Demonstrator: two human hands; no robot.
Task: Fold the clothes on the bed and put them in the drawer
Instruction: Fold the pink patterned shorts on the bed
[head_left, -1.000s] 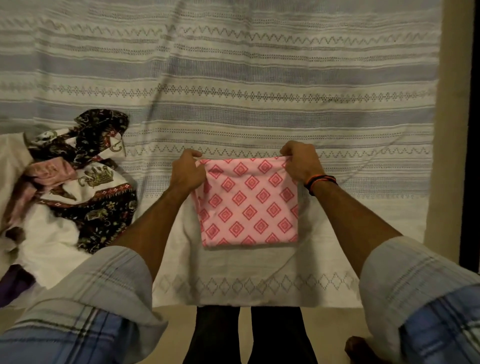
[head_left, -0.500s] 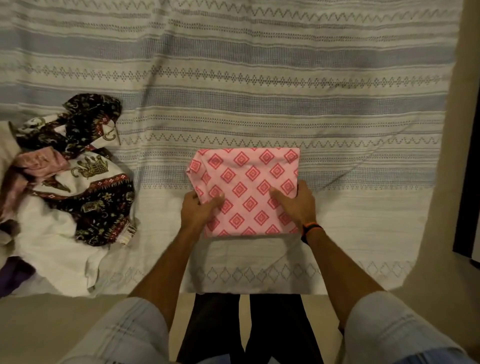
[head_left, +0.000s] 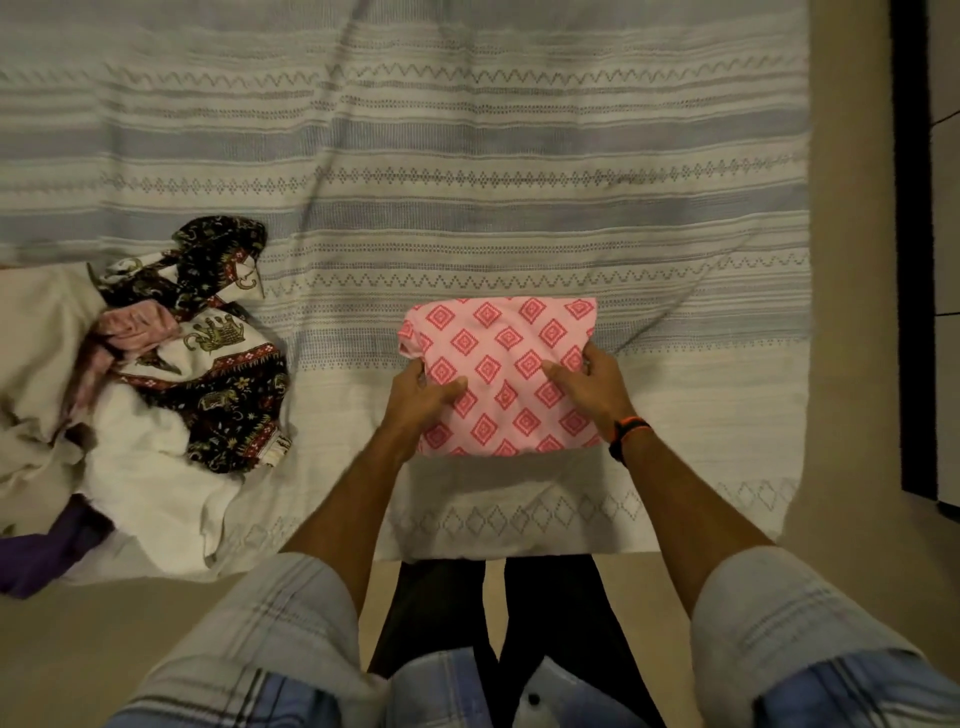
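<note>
My left hand (head_left: 421, 400) grips left edge of folded pink diamond-print cloth (head_left: 501, 374), thumb on top, fingers tucked under. My right hand (head_left: 589, 387) grips right edge same way, thumb across top, fingers curled round side. Orange-black wristband (head_left: 626, 434) on right wrist. Cloth folded to neat square, lying near front edge of bed on striped grey-white bedspread (head_left: 467, 156). Unfolded heap well apart at left: black elephant-print garment (head_left: 223, 395), white cloth (head_left: 140, 467), purple piece (head_left: 41, 556) at edge.
</note>
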